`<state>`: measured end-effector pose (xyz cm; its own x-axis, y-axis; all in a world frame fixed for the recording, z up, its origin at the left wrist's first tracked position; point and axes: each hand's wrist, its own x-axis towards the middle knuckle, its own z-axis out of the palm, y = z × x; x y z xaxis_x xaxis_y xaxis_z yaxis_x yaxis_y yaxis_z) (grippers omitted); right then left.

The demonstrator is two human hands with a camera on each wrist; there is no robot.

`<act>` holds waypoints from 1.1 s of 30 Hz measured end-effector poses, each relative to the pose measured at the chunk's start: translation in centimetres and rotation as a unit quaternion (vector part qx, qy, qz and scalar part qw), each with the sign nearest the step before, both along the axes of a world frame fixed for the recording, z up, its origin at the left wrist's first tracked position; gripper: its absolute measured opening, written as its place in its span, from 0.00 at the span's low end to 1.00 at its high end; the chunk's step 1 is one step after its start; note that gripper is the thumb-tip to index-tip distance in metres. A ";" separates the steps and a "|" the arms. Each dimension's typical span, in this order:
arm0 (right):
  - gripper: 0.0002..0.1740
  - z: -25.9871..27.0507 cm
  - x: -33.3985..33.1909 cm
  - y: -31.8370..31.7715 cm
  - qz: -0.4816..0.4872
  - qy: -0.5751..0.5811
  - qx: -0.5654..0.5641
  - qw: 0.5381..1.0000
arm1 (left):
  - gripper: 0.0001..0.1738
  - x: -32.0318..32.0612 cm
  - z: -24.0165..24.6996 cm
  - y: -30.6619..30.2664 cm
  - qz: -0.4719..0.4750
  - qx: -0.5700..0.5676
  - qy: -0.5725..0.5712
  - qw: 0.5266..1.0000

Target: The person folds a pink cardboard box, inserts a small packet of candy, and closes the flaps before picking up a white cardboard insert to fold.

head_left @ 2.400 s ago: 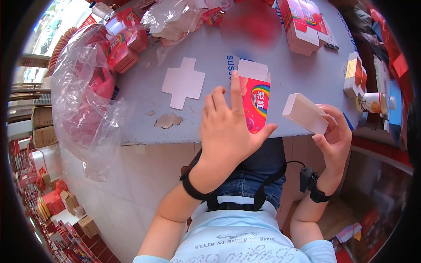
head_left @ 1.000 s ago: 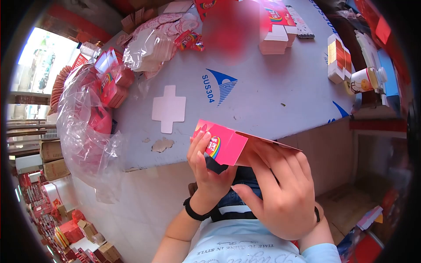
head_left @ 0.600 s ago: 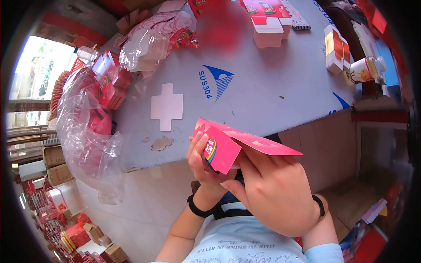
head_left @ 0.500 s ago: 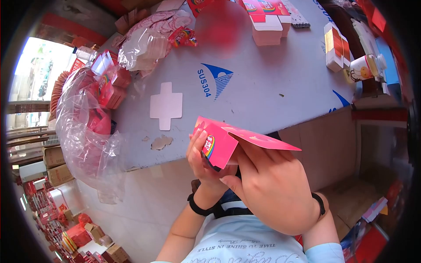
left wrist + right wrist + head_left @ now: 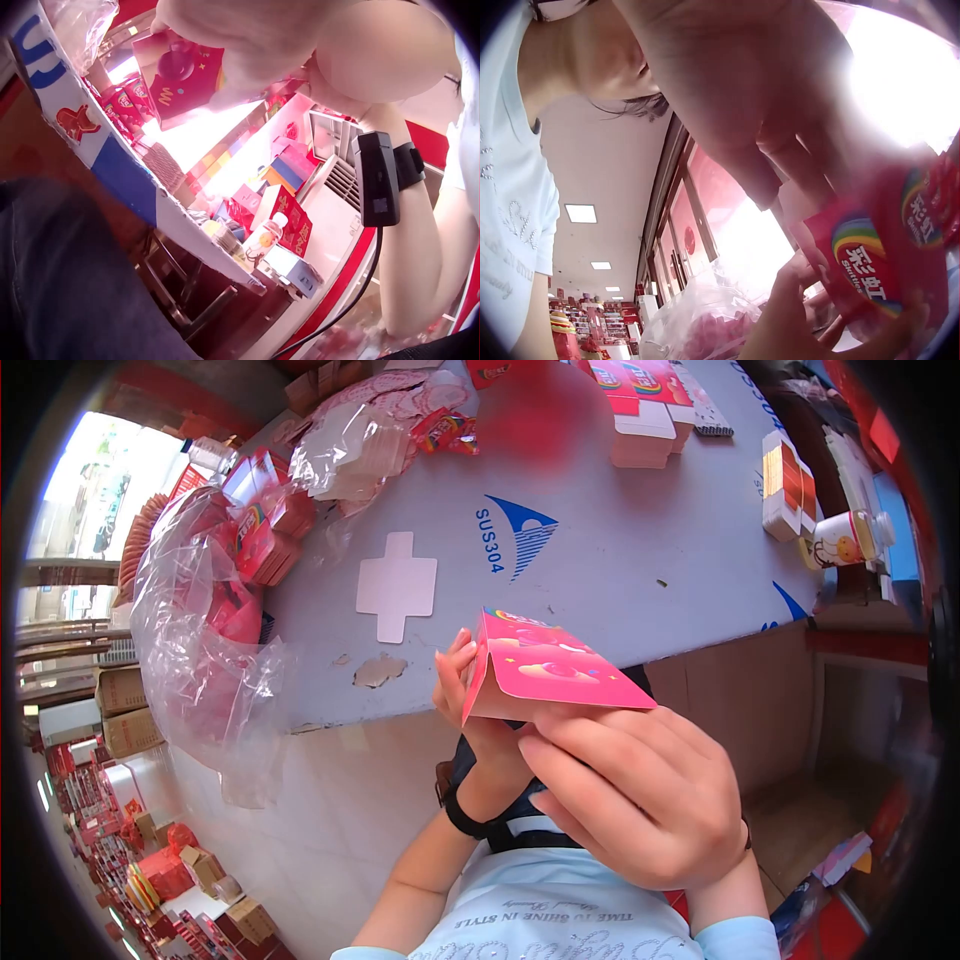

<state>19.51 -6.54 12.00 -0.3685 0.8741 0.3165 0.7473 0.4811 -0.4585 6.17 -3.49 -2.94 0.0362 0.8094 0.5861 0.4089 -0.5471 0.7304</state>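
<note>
A pink-red candy box (image 5: pixel 565 665) with a rainbow print is held tilted above the table's near edge. My left hand (image 5: pixel 490 755) grips it from the left and below, with fingertips showing along its left side. In the right wrist view, that hand's fingers and thumb lie around the printed front of the candy box (image 5: pixel 866 262). My right hand (image 5: pixel 650 790) is at the near end, its bent fingers pinching the edge under the long pink panel. The inside of the box is hidden. A white cross-shaped card (image 5: pixel 397 588) lies flat on the grey table.
A clear plastic bag (image 5: pixel 210 650) hangs over the table's left edge, beside stacked red boxes (image 5: pixel 268 550). Flat white card pieces (image 5: pixel 345 455) in plastic lie at the back. A stack of white-and-red boxes (image 5: pixel 645 435) and a bottle (image 5: pixel 845 540) stand to the right.
The box was lifted off the table, where my left hand lay over it. My right hand held a white tray, now out of sight. Its fingers, lately inside the box end, have drawn back to the edge.
</note>
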 end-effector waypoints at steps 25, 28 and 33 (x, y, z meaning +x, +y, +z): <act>0.20 -1.8 2.0 -0.3 -0.097 0.104 0.157 0.977 | 0.30 -4.2 3.2 2.7 -0.180 -0.133 -0.047 0.973; 0.24 0.1 0.3 -0.7 0.016 -0.078 0.056 0.995 | 0.30 -3.9 3.1 2.6 -0.188 -0.148 -0.054 0.970; 0.33 -0.5 -1.9 0.7 -0.021 -0.170 -0.057 0.984 | 0.29 -3.6 3.3 2.8 -0.196 -0.150 -0.043 0.968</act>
